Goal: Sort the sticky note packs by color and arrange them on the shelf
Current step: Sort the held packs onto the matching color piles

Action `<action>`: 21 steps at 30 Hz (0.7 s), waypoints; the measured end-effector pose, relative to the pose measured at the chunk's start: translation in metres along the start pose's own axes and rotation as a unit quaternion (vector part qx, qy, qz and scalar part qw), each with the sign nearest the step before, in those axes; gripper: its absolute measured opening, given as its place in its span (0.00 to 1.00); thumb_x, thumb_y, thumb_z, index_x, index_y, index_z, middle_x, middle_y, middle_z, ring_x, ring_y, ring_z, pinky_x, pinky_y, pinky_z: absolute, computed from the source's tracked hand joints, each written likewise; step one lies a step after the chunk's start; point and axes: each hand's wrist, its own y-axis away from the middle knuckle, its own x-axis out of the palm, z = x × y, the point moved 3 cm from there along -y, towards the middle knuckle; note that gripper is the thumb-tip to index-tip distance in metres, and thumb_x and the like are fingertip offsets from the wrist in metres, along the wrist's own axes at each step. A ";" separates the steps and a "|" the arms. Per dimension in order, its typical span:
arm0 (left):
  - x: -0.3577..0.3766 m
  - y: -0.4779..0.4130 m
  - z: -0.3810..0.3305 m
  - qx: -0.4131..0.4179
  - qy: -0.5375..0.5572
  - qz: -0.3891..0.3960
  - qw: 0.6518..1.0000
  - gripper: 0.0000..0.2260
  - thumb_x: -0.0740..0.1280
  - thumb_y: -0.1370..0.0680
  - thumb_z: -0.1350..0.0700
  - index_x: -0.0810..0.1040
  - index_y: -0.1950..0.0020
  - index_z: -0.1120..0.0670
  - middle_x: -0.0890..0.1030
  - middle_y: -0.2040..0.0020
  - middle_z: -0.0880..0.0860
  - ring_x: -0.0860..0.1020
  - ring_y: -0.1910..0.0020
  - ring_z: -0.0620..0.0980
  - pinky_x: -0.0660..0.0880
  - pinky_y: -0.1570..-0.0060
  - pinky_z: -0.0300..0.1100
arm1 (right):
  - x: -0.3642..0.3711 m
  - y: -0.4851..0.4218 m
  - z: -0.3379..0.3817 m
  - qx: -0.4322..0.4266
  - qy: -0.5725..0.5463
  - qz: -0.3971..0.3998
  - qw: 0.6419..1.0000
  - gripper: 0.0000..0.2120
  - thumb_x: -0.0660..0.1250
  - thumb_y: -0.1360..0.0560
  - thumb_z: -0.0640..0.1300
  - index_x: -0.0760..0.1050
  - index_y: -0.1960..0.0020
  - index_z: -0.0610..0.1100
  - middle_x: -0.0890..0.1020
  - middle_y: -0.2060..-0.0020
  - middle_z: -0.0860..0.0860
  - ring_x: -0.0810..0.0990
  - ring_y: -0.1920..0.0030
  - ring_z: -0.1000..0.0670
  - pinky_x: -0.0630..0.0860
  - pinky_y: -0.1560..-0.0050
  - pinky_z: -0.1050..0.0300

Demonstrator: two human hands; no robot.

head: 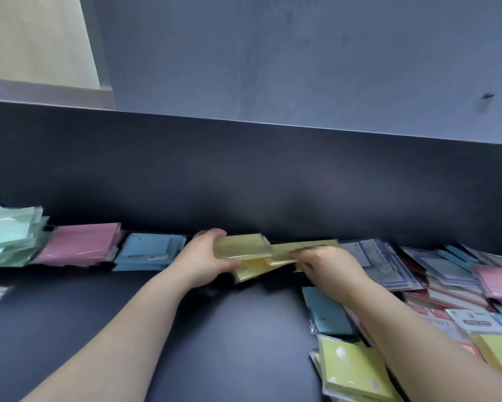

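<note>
Our left hand (203, 258), just right of the blue stack (149, 250), grips the left end of the yellow packs (244, 246) lying along the back edge of the shelf (244, 329). Our right hand (328, 264) holds their right end with curled fingers. We judge it best to squeeze the packs together from both ends until their edges sit flush, keeping them clear of the mixed pile (446, 285) at the shelf's right end.
</note>
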 end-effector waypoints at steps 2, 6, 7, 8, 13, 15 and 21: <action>-0.002 -0.001 0.002 0.004 0.010 0.003 1.000 0.33 0.75 0.32 0.45 0.67 0.30 0.49 0.70 0.33 0.51 0.71 0.37 0.49 0.66 0.38 0.39 | -0.007 0.002 -0.004 0.017 -0.011 -0.104 0.994 0.08 0.63 0.27 0.41 0.81 0.53 0.45 0.83 0.65 0.45 0.81 0.66 0.39 0.78 0.71 0.49; -0.004 -0.001 0.000 0.019 0.007 0.004 1.000 0.35 0.75 0.33 0.46 0.67 0.29 0.50 0.68 0.33 0.52 0.71 0.37 0.49 0.65 0.40 0.36 | -0.028 0.007 -0.010 0.097 -0.066 -0.237 0.964 0.11 0.59 0.24 0.44 0.80 0.50 0.43 0.83 0.60 0.48 0.81 0.62 0.43 0.77 0.66 0.55; -0.002 0.000 -0.002 0.027 0.003 0.010 1.000 0.35 0.76 0.33 0.46 0.66 0.29 0.50 0.68 0.33 0.52 0.71 0.36 0.49 0.64 0.39 0.36 | -0.030 0.005 -0.006 0.106 -0.080 -0.254 0.958 0.13 0.59 0.23 0.46 0.80 0.48 0.43 0.84 0.58 0.48 0.82 0.59 0.43 0.77 0.63 0.56; 0.002 0.002 -0.005 0.033 -0.002 0.018 0.999 0.36 0.76 0.33 0.46 0.66 0.29 0.51 0.68 0.32 0.52 0.71 0.36 0.50 0.65 0.38 0.37 | -0.033 0.002 0.001 0.101 -0.091 -0.260 0.956 0.15 0.57 0.23 0.47 0.80 0.47 0.44 0.84 0.56 0.49 0.82 0.57 0.44 0.77 0.60 0.56; 0.013 0.005 -0.009 0.012 -0.006 0.059 0.998 0.53 0.78 0.40 0.40 0.54 0.23 0.53 0.65 0.27 0.54 0.65 0.29 0.54 0.64 0.31 0.46 | -0.002 -0.024 0.053 0.058 -0.090 0.010 0.994 0.23 0.58 0.26 0.38 0.73 0.33 0.52 0.77 0.36 0.50 0.74 0.37 0.47 0.73 0.39 0.55; 0.012 0.006 -0.006 -0.014 -0.012 0.073 0.997 0.60 0.78 0.39 0.40 0.40 0.22 0.54 0.56 0.23 0.56 0.58 0.25 0.55 0.59 0.28 0.46 | 0.007 -0.024 0.055 0.106 -0.142 0.128 0.976 0.27 0.58 0.27 0.37 0.68 0.29 0.53 0.68 0.29 0.51 0.70 0.33 0.51 0.67 0.35 0.62; 0.022 0.013 -0.012 0.004 -0.087 0.102 0.991 0.58 0.77 0.36 0.43 0.34 0.24 0.43 0.43 0.22 0.58 0.54 0.25 0.61 0.59 0.29 0.49 | 0.001 -0.028 0.056 0.136 -0.202 0.127 0.961 0.24 0.61 0.26 0.41 0.70 0.31 0.49 0.72 0.32 0.50 0.74 0.39 0.55 0.67 0.43 0.68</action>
